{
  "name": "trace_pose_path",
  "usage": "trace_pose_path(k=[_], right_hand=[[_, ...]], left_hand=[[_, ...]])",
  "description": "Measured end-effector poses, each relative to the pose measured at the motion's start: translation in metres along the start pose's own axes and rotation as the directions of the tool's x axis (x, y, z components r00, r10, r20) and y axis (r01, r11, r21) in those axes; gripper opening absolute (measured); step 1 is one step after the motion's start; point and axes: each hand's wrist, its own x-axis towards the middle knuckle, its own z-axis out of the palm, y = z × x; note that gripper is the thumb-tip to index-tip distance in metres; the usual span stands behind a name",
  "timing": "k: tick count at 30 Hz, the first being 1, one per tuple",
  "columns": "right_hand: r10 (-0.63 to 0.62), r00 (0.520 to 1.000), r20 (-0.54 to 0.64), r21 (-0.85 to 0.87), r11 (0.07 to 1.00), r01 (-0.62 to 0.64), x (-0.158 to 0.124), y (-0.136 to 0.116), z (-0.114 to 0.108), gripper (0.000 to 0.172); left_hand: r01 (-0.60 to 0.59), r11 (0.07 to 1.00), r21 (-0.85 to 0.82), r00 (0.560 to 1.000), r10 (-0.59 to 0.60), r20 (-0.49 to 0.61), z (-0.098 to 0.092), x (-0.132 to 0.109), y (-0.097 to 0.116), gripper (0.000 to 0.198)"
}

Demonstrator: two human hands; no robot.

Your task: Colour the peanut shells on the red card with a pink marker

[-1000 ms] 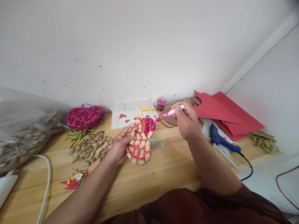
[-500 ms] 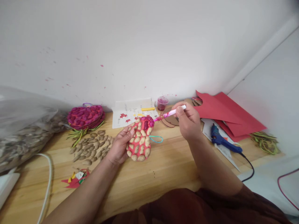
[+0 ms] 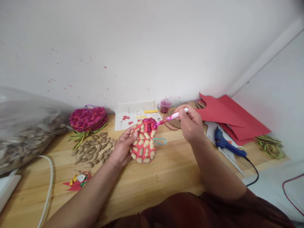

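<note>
My left hand (image 3: 123, 144) grips the left edge of a red gourd-shaped craft piece (image 3: 144, 142) covered with peanuts in their shells. Several peanuts at its upper end are wet with magenta paint; the lower ones are bare. A thin turquoise loop (image 3: 160, 141) sticks out from its right side. Between thumb and fingers of my right hand (image 3: 192, 122) is a white-handled paintbrush (image 3: 174, 116), smeared with magenta. The brush tip touches the painted peanuts at the upper right. Behind it, a clear cup (image 3: 165, 105) with magenta paint stands near the wall.
Loose peanuts (image 3: 93, 150) and magenta-painted pieces (image 3: 87, 118) lie on the left, beside a big plastic bag (image 3: 28, 136) of peanuts. On the right are red sheets (image 3: 232, 114) and a blue glue gun (image 3: 226, 145) with a cord. A printed paper (image 3: 121, 125) lies at the back.
The peanut piece has turned slightly and shifted a little to the right in my left hand. The brush tip stays on the painted upper end.
</note>
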Motion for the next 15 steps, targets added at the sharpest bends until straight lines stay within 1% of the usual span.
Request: trace_pose_path(k=[2,5,8,12,15], right_hand=[[-0.016,1.000,-0.016,-0.033,0.999,0.016,0.000,0.002,-0.001,0.040],[-0.021,0.996,-0.088,-0.102,0.995,0.012,0.002,0.009,-0.005,0.040],[-0.014,0.992,-0.127,-0.076,0.997,0.004,0.004,0.018,-0.010,0.037],[0.008,0.995,-0.099,-0.091,0.996,-0.017,0.004,0.024,-0.013,0.037],[-0.006,0.996,-0.092,-0.124,0.992,-0.006,0.004,0.023,-0.011,0.038]], left_hand=[[-0.012,1.000,0.012,1.000,0.012,-0.024,0.001,-0.001,0.000,0.062],[-0.048,0.998,0.043,0.998,0.049,-0.040,0.002,0.000,-0.002,0.067],[-0.086,0.992,0.091,0.995,0.091,-0.044,-0.001,0.001,-0.006,0.067],[-0.120,0.984,0.130,0.991,0.126,-0.037,-0.003,0.003,-0.010,0.066],[-0.129,0.977,0.171,0.990,0.136,-0.030,-0.003,0.004,-0.011,0.068]])
